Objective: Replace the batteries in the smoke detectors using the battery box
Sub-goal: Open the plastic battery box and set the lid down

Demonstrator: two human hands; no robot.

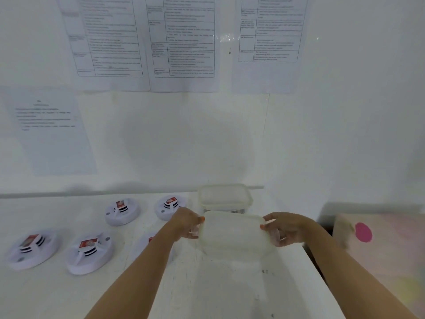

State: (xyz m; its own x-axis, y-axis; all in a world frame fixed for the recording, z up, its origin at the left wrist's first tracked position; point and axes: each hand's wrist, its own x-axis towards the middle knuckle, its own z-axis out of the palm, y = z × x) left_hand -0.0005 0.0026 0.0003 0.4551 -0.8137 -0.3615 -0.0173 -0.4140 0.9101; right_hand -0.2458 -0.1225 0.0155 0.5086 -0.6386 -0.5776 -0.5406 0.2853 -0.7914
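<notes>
The battery box [233,236], a cloudy see-through plastic tub, is being held over the white table [57,293], close to the table's right edge and right in front of the person. Its long side is running left to right, from one hand to the other, and its wide flat face is being shown to the camera. The left hand [186,224] is being wrapped around the left short end, with the thumb on top and the fingers curled below. The right hand [285,229] is being wrapped around the right short end in the same way. (The box is blurred, so it cannot be told what is inside, or whether it is touching the table.) Just behind it, a second plastic tub [224,198] is being seen by the wall, with something dark low down in it. Round white smoke detectors [89,252] are being seen lying flat to the left, each with a red-labelled block on top; one is being half hidden by the left forearm. Printed papers [110,42] are being seen stuck to the wall.
</notes>
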